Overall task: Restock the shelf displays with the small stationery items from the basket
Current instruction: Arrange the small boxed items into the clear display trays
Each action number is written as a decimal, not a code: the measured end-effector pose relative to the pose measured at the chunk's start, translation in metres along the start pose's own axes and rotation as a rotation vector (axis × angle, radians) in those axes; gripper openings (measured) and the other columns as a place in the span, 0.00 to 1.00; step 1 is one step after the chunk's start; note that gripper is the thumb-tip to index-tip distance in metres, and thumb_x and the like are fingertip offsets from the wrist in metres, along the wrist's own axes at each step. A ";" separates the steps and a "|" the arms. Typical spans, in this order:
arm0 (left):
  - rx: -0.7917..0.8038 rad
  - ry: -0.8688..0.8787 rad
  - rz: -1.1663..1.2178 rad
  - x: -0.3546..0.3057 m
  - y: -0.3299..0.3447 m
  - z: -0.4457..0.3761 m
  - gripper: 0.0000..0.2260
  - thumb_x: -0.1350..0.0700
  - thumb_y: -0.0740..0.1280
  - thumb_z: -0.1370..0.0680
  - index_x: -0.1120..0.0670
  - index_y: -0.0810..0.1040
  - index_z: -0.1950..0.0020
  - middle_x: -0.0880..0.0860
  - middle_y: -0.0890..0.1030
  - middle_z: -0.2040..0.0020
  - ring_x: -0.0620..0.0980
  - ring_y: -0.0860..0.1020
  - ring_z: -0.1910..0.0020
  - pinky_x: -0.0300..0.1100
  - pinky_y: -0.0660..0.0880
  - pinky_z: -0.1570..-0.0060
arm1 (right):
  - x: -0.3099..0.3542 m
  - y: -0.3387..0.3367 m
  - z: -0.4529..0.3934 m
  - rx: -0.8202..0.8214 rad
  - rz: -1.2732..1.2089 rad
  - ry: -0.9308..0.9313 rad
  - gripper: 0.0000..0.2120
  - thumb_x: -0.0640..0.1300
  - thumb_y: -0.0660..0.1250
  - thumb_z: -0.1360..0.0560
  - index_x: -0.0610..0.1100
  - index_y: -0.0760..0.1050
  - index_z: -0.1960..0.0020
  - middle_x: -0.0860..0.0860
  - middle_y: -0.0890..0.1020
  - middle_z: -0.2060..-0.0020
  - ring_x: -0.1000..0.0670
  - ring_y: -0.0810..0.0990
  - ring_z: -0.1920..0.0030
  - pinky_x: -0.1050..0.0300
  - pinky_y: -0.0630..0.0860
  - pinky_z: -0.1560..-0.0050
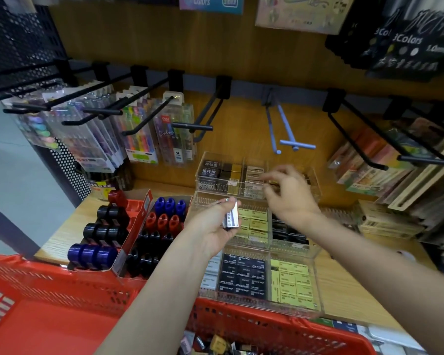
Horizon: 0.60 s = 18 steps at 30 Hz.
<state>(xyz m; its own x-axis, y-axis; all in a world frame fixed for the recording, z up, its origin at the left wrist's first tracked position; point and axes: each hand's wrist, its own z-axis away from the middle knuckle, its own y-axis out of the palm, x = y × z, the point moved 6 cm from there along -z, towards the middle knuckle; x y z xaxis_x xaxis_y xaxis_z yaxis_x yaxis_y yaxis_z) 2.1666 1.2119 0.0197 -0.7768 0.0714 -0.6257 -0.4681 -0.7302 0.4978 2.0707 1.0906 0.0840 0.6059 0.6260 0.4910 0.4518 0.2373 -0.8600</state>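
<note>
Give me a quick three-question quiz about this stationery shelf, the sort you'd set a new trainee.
1. True or false: the left hand holds a small white box.
2. Where does the right hand reach?
A. into the red basket
B. to the rear tier of the clear tiered organiser
C. up to the empty blue hook
3. Fill in: the cardboard tray left of the organiser holds red, blue and ____ round items.

Key
1. True; its fingers grip the box above the organiser's middle tier.
2. B; whether it holds anything is too blurred to tell.
3. Black.
</note>
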 end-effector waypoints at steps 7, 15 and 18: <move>0.168 -0.054 0.142 0.015 0.030 0.025 0.07 0.64 0.65 0.20 0.61 0.74 0.42 0.68 0.79 0.44 0.65 0.79 0.45 0.62 0.75 0.40 | -0.003 0.013 0.072 0.078 -0.444 0.044 0.16 0.51 0.77 0.31 0.55 0.78 0.45 0.63 0.82 0.54 0.65 0.82 0.60 0.68 0.79 0.60; 0.218 -0.045 0.197 0.021 0.055 0.041 0.07 0.64 0.68 0.23 0.63 0.77 0.46 0.66 0.81 0.49 0.61 0.81 0.46 0.59 0.79 0.48 | -0.016 -0.020 0.090 0.009 -0.652 0.088 0.13 0.41 0.75 0.28 0.48 0.83 0.44 0.57 0.85 0.52 0.59 0.84 0.56 0.60 0.82 0.53; 0.248 -0.031 0.171 0.024 0.068 0.045 0.04 0.63 0.68 0.23 0.60 0.77 0.48 0.62 0.83 0.57 0.58 0.81 0.49 0.53 0.81 0.56 | -0.016 -0.026 0.096 0.010 -0.820 0.085 0.09 0.45 0.75 0.28 0.50 0.84 0.48 0.56 0.86 0.53 0.56 0.85 0.52 0.59 0.82 0.50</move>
<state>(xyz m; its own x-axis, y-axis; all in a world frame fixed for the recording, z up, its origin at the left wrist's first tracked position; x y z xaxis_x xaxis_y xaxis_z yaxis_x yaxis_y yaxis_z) 2.0971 1.1945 0.0657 -0.8638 -0.0144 -0.5036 -0.4153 -0.5456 0.7279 1.9867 1.1457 0.0850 0.1332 0.1929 0.9721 0.7667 0.6015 -0.2244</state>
